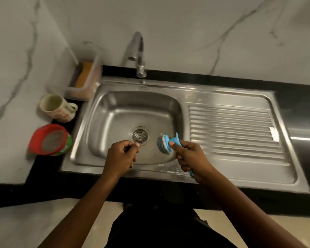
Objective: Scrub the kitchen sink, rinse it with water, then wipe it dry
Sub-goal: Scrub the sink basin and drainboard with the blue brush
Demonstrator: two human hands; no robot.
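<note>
Reaching in from the bottom edge, two bare forearms are stretching over the black counter (43, 187) toward the steel sink (82, 133). The left hand (121, 155) is hovering over the front of the basin, just in front of the drain (140, 136), its fingers clenching into a loose fist with the thumb tip pressing on the forefinger; nothing is showing inside it. The right hand (191, 157) is grasping the blue handle of a scrub brush (166, 143), thumb lying along the top, with the handle's end sticking out below the palm. The brush's grey bristled head is sitting at the basin's front right corner, against or just off the steel; I cannot tell which. White flecks of foam (168, 170) are lying on the sink's front rim beside that hand.

A ribbed drainboard (231, 129) is taking up the right half of the sink. The chrome faucet (139, 54) is standing at the back rim, its spout arching over the basin. Along the counter's left edge, a clear plastic box (95, 81) holding an orange sponge (85, 72) is sitting at the back corner, a patterned mug (56, 108) is standing in front of it, and a red and green tub (50, 139) is resting nearest the front.
</note>
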